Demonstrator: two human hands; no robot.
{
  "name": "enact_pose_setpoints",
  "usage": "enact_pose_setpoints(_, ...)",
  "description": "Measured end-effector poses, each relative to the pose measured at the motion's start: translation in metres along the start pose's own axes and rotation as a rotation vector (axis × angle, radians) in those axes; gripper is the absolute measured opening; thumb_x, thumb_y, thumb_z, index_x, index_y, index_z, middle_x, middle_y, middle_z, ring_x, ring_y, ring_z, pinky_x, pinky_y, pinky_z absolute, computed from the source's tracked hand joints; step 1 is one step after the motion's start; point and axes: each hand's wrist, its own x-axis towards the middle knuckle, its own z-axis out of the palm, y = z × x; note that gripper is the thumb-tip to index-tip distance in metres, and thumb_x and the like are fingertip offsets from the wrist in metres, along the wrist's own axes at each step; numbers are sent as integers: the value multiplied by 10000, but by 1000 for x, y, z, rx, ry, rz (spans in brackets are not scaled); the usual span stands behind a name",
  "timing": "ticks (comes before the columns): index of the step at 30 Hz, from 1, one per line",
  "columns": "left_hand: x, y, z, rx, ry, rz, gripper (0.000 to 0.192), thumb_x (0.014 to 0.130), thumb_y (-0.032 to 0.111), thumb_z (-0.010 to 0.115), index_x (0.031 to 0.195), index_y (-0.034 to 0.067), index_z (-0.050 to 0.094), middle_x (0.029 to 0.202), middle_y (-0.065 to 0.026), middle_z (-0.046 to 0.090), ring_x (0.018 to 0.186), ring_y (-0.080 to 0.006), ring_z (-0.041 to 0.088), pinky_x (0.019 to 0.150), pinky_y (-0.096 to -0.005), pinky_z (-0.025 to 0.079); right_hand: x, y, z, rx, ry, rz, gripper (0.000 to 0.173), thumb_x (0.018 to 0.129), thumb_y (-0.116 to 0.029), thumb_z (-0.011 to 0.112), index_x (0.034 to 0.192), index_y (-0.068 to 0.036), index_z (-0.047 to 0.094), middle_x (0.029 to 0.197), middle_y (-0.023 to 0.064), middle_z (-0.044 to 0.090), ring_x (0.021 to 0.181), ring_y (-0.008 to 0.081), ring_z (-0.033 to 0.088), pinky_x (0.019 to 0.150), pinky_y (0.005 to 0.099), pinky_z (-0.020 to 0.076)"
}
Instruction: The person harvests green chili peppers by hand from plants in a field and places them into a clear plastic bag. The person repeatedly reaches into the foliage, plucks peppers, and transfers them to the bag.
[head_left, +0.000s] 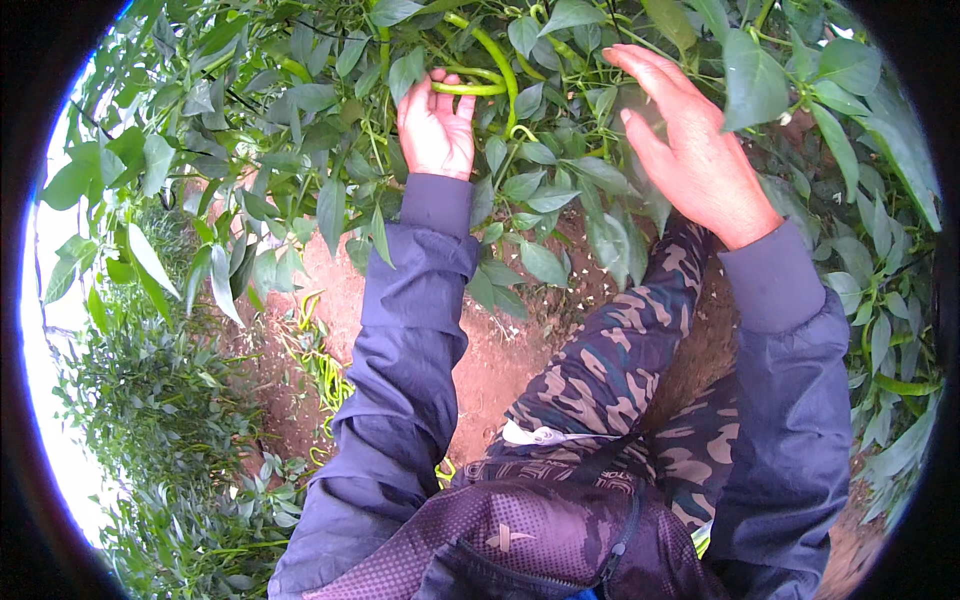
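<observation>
My left hand (439, 131) is palm up among the leaves of a pepper plant (540, 199), its fingers curled round long green chili peppers (469, 89) near the top middle. Beside its fingertips a longer curved green pepper (504, 64) hangs down. To the right, my right hand (679, 139) is held back upward over the foliage, with thumb and fingers apart and nothing seen between them. Large leaves lie close to its wrist and fingers.
A heap of picked-looking green peppers (328, 379) lies on the reddish soil (487, 375) left of my legs in camouflage trousers (600, 352). More pepper plants (172, 390) grow at the left, and others (885, 300) at the right edge. Thin dark lines run through the upper left foliage.
</observation>
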Motion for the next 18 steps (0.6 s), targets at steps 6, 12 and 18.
enact_pose_setpoints(6, -5, 11, -10, -30, -102, -80, 218, 1032, 200, 554, 1208, 72, 571, 1000, -64, 614, 910, -222, 582, 891, -448, 508, 0, 3, -4, -39, 9, -6, 509, 930, -7, 591, 1433, -34, 522, 1464, 160, 543, 1397, 309, 497, 1170, 388, 387)
enact_pose_setpoints(12, -25, 35, -5, 119, -156, -192, 317, 1071, 253, 453, 1278, 38, 561, 917, -42, 530, 598, -86, 393, 464, -243, 318, 0, 6, -7, -39, -13, -35, 499, 930, -11, 589, 1425, -32, 527, 1461, 165, 544, 1391, 318, 500, 1160, 392, 393)
enact_pose_setpoints(18, -18, 76, -12, 68, -314, -614, 411, 1055, 214, 423, 1354, -59, 491, 1054, -121, 546, 660, -118, 434, 469, -228, 378, -2, 9, -10, -69, 32, -74, 456, 922, -60, 592, 1377, -43, 555, 1393, 185, 588, 1312, 362, 545, 1118, 424, 431)
